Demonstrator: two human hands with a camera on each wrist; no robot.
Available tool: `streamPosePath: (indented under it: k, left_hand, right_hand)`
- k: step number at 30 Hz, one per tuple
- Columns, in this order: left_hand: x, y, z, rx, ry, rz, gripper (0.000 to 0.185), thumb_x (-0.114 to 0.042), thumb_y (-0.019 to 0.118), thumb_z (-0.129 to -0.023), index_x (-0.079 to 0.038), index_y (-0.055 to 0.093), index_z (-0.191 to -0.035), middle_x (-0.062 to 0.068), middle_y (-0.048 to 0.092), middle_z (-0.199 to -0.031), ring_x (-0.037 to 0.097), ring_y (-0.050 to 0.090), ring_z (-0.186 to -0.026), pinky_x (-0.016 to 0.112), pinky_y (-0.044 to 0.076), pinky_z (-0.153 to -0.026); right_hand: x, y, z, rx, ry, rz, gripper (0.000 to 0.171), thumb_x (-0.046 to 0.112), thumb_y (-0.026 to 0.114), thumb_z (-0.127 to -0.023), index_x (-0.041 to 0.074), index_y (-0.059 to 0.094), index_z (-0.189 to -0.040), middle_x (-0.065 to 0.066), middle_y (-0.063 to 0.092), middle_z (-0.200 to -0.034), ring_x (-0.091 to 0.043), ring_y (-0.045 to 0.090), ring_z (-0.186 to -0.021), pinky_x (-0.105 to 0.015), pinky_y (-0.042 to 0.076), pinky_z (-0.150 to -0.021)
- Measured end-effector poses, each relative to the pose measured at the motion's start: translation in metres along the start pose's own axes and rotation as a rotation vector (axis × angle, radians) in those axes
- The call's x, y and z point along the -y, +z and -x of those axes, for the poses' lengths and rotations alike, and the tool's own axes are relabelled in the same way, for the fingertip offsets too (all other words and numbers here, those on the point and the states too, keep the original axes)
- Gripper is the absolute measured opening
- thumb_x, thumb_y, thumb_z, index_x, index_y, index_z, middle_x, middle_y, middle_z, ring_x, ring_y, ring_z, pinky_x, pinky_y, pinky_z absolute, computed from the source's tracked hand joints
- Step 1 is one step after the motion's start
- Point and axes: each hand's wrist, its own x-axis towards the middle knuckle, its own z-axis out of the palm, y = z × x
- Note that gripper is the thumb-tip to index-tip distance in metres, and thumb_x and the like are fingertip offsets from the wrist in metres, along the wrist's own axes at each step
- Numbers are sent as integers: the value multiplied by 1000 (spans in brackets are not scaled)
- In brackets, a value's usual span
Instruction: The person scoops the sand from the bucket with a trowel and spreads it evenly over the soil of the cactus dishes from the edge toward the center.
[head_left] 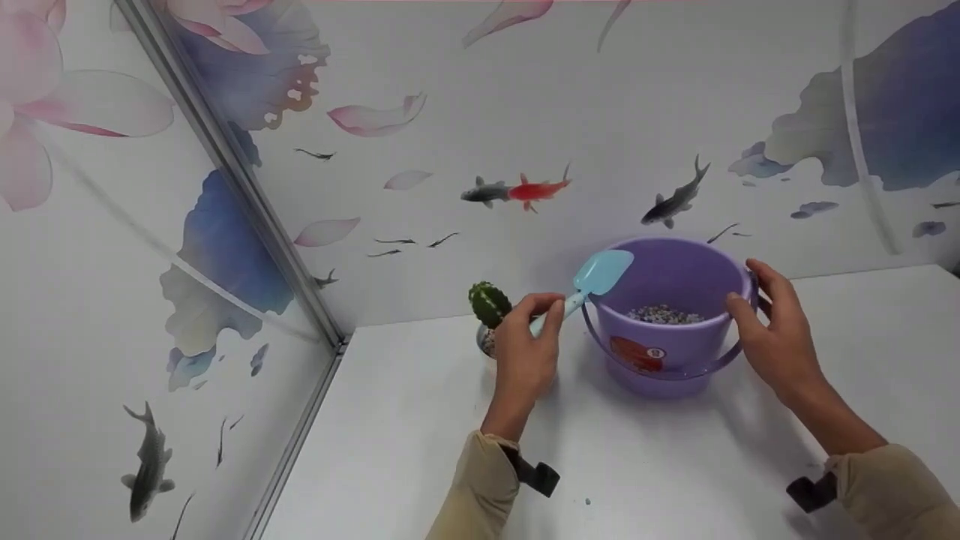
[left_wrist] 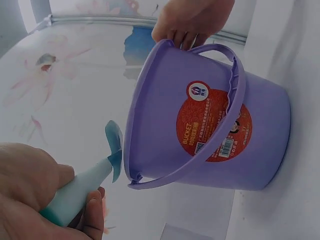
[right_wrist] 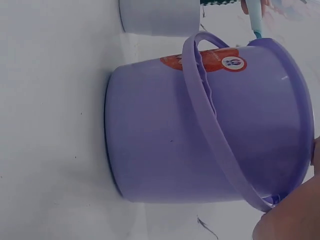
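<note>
My left hand (head_left: 525,349) pinches the handle of a small light-blue trowel (head_left: 604,271). The trowel's blade lies over the left rim of a purple bucket (head_left: 667,346), close to the rim in the left wrist view. Grey gravel (head_left: 664,315) covers the bottom inside the bucket. On the bucket's right side, my right hand (head_left: 780,341) grips the rim, thumb and fingers on either side of the wall. The bucket stands upright, its handle hanging down in front across a red label (left_wrist: 215,122). Whether the blade carries any gravel, I cannot tell.
Behind my left hand stands a green cactus (head_left: 490,302) in a pot, partly hidden by that hand. A white table (head_left: 405,420) holds everything, with a tiny crumb near its front. Walls painted with fish and flowers rise at the back and left.
</note>
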Motion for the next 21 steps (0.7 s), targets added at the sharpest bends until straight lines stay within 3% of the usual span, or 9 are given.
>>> streamPosePath:
  k: [3, 5, 9, 15, 17, 21]
  left_hand:
    - [1, 9, -6, -2, 35, -24, 18, -24, 68, -109, -17, 77, -123, -5, 77, -118, 12, 70, -121, 40, 57, -110]
    - [1, 14, -10, -10, 59, -60, 18, -24, 68, -109, -16, 77, -123, -4, 77, -118, 12, 70, -121, 37, 57, -111]
    - [1, 24, -15, -33, 115, -133, 19, -22, 68, -109, -14, 77, -123, 0, 76, -120, 13, 69, -121, 35, 56, -110]
    - [-3, 36, -23, -26, 159, -179, 19, -22, 68, -109, -13, 77, -123, 2, 75, -120, 13, 70, -118, 32, 58, -106]
    - [-5, 40, -26, -22, 165, -194, 18, -21, 69, -109, -13, 77, -123, 2, 75, -119, 13, 70, -118, 32, 59, -105]
    - [-7, 47, -32, -13, 172, -215, 18, -21, 68, -109, -13, 77, -122, 2, 76, -119, 14, 69, -116, 31, 59, -104]
  right_hand:
    - [-4, 0, 0, 25, 24, 0, 68, 38, 46, -116, 12, 21, -174, -15, 20, -180, -41, 23, -166, -16, 32, -124]
    - [-5, 1, 0, 27, 31, 3, 68, 39, 44, -116, 13, 20, -174, -15, 19, -181, -41, 22, -167, -12, 32, -120]
    - [-7, 2, 0, 30, 37, 7, 67, 39, 41, -117, 15, 18, -175, -14, 18, -181, -42, 22, -167, -16, 33, -122]
    - [-12, 3, 0, 39, 29, 0, 66, 37, 41, -117, 15, 17, -175, -15, 17, -181, -43, 20, -167, -4, 30, -115]
    - [-12, 3, 1, 40, 33, 0, 66, 37, 41, -117, 15, 17, -175, -14, 17, -181, -42, 20, -167, -12, 30, -122]
    - [-10, 3, 1, 41, 42, 3, 67, 39, 40, -117, 16, 16, -175, -12, 15, -182, -41, 20, -167, -44, 28, -131]
